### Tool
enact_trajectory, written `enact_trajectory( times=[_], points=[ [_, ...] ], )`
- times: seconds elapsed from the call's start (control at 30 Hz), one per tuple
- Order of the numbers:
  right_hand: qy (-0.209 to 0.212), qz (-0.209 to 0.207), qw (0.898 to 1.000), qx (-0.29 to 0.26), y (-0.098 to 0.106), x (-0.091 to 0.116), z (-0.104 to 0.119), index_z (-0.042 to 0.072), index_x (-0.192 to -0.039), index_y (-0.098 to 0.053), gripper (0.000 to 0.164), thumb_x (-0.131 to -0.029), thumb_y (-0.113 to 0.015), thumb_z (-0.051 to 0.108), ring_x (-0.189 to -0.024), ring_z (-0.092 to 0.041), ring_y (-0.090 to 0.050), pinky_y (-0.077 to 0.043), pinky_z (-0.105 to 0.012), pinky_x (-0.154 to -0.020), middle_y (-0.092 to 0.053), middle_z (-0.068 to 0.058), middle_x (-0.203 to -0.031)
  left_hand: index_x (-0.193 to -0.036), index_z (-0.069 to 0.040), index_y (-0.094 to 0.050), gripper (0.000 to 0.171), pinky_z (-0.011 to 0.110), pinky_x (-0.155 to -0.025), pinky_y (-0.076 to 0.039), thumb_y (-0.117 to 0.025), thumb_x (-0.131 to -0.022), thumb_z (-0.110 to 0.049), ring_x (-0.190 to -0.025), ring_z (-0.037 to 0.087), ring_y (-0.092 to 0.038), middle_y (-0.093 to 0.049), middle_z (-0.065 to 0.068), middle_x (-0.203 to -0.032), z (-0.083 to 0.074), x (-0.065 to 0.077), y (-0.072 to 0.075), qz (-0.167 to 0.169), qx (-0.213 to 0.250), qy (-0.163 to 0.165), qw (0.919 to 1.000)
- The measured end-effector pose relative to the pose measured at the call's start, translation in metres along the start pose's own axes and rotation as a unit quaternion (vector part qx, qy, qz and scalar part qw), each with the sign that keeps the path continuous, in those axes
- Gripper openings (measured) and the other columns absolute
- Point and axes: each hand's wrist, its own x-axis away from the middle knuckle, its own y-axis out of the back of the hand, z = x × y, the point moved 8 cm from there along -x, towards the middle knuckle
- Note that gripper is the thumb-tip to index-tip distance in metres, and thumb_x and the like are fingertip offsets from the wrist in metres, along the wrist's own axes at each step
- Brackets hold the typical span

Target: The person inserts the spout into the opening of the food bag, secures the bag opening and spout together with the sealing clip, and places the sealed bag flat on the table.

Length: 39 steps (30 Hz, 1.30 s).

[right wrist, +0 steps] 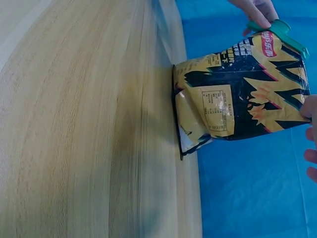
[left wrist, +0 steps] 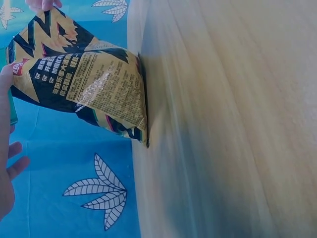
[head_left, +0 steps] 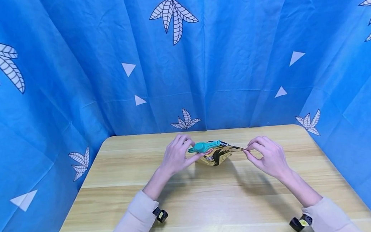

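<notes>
A gold-and-black chip bag (head_left: 216, 157) stands upright on the table, its bottom edge touching the wood in both wrist views. Across the left part of its top edge lies a green bag clip (head_left: 204, 147), also visible as a clip (right wrist: 281, 30) in the right wrist view. My left hand (head_left: 176, 155) pinches the clip and the bag's top left corner, thumb on the near side. With thumb and fingertips my right hand (head_left: 267, 156) pinches the top right corner, holding the top edge stretched sideways. Whether the clip's arms are fully closed cannot be seen.
The light wooden table (head_left: 211, 207) extends toward me, with its rounded far edge close behind the bag. A blue curtain (head_left: 233, 55) with white leaf prints hangs behind and along both sides. Each sleeve carries a small black wrist camera (head_left: 161, 215).
</notes>
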Motion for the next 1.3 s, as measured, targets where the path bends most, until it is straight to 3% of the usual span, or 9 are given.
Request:
enact_trajectory(
  times=[0.4, 0.73, 1.3],
  points=[
    [0.001, -0.009, 1.0, 0.008, 0.0, -0.002, 0.004, 0.014, -0.08, -0.075, 0.026, -0.094, -0.066, 0.034, -0.073, -0.022, -0.067, -0.05, -0.038, -0.06, -0.074, -0.002, -0.084, -0.097, -0.012, -0.068, 0.038, 0.037, -0.086, -0.06, -0.081, -0.085, -0.045, -0.102, 0.025, -0.066, -0.07, 0.006, -0.104, 0.005, 0.01, 0.004, -0.024, 0.005, 0.003, 0.9997],
    [0.004, -0.022, 1.0, 0.021, 0.003, -0.005, 0.008, 0.014, -0.08, -0.075, 0.026, -0.095, -0.066, 0.033, -0.074, -0.025, -0.065, -0.048, -0.042, -0.063, -0.074, -0.003, -0.084, -0.096, -0.011, -0.068, 0.037, 0.039, -0.085, -0.058, -0.077, -0.087, -0.045, -0.1, 0.025, -0.064, -0.07, 0.007, -0.103, 0.005, 0.009, 0.008, -0.04, 0.002, 0.005, 0.9992],
    [0.013, -0.024, 1.0, 0.014, 0.011, -0.015, 0.011, 0.012, -0.08, -0.076, 0.03, -0.098, -0.065, 0.034, -0.073, -0.024, -0.065, -0.05, -0.038, -0.061, -0.074, -0.004, -0.084, -0.099, -0.01, -0.069, 0.031, 0.04, -0.091, -0.059, -0.079, -0.089, -0.038, -0.104, 0.025, -0.063, -0.069, 0.007, -0.104, 0.002, -0.003, 0.01, -0.015, -0.015, 0.006, 0.9998]
  ],
)
